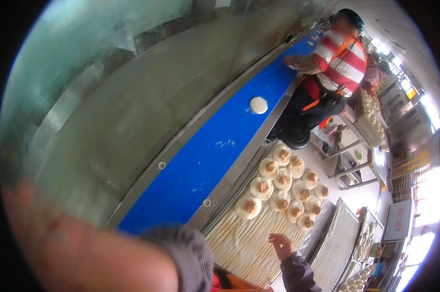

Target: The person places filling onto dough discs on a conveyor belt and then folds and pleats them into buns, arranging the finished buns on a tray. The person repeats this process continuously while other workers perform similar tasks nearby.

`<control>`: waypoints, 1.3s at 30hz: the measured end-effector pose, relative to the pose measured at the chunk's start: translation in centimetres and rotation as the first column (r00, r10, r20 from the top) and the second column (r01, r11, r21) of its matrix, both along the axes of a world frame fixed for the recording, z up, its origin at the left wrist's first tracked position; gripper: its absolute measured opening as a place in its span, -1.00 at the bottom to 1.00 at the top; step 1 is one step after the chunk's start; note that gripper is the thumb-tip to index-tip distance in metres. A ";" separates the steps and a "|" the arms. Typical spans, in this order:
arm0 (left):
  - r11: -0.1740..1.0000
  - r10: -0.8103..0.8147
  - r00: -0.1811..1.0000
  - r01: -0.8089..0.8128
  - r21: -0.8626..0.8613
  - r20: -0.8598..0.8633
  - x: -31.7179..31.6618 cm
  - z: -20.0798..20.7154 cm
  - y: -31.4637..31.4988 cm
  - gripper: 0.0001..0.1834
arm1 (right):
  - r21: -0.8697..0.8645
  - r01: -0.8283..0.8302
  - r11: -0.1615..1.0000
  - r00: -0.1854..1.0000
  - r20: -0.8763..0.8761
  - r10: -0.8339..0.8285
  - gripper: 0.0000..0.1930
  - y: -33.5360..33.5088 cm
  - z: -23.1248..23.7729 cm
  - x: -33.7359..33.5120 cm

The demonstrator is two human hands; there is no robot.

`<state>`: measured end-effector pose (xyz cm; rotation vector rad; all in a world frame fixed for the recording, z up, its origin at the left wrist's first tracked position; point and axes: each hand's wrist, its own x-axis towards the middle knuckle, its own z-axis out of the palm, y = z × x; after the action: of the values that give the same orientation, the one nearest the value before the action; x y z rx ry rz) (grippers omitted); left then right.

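My left hand (37, 214) is raised close at the lower left, large and smeared, its fingers not distinct; its forearm comes out of a grey sleeve. My right hand (282, 246) hovers over the near part of a ridged, pale tray (249, 248), fingers stretched and nothing seen in them. Farther along that tray lie several flat dough rounds (249, 208), each topped with a clump of brown filling. One plain dough round (259, 105) rests on the blue conveyor belt (195, 165) to the left of the tray.
A co-worker in a red-and-white striped top (344, 65) stands at the belt's far right side, hands over it. A black round stool (293, 130) is beside the belt. More ridged trays (334, 238) and racks of dough (371, 109) stand to the right. A metal rail (217, 190) edges the belt.
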<state>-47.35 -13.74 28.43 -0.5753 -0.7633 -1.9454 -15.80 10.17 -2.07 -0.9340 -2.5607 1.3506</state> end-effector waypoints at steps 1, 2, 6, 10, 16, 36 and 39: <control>0.996 0.042 0.992 -0.032 -0.085 0.121 -1.4 -1.9 2.0 -0.48 | 0.043 -0.013 0.999 1.000 -0.010 0.014 -0.80 -0.1 0.0 0.5; 0.996 -0.067 0.981 0.077 -0.048 0.181 -3.1 -4.2 4.5 -0.48 | 0.101 -0.015 0.995 1.000 -0.014 0.016 -0.80 -0.2 0.0 0.9; 0.643 -0.503 0.556 0.753 -0.143 0.662 -10.9 -17.1 16.2 -0.56 | -0.075 0.162 0.984 0.987 0.013 -0.162 -0.84 -0.8 -0.5 4.2; 0.504 -0.093 0.238 0.849 -0.161 0.967 -12.7 -32.5 24.8 -0.52 | -0.055 0.148 0.987 0.989 0.021 -0.147 -0.82 -1.0 -2.7 9.8; 0.344 0.503 0.458 0.672 -0.656 0.733 -16.6 -42.9 28.5 -0.44 | -0.393 0.394 0.831 0.918 0.124 -0.377 -0.62 -1.8 -7.2 17.2; -0.205 0.338 0.899 0.359 -0.911 0.278 -11.7 -40.7 14.5 -0.71 | -0.124 0.187 0.974 0.978 -0.071 -0.197 -0.77 -1.2 -6.8 16.4; 0.033 0.247 0.789 0.573 -0.819 0.562 -8.7 -38.9 10.4 -0.72 | 0.049 0.268 0.962 0.958 0.092 -0.272 -0.81 -3.3 -3.2 15.2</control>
<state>-56.01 -3.31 -10.50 -0.8885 -2.7752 -1.4051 -0.58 6.91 -5.31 -1.3180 -2.4024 1.2055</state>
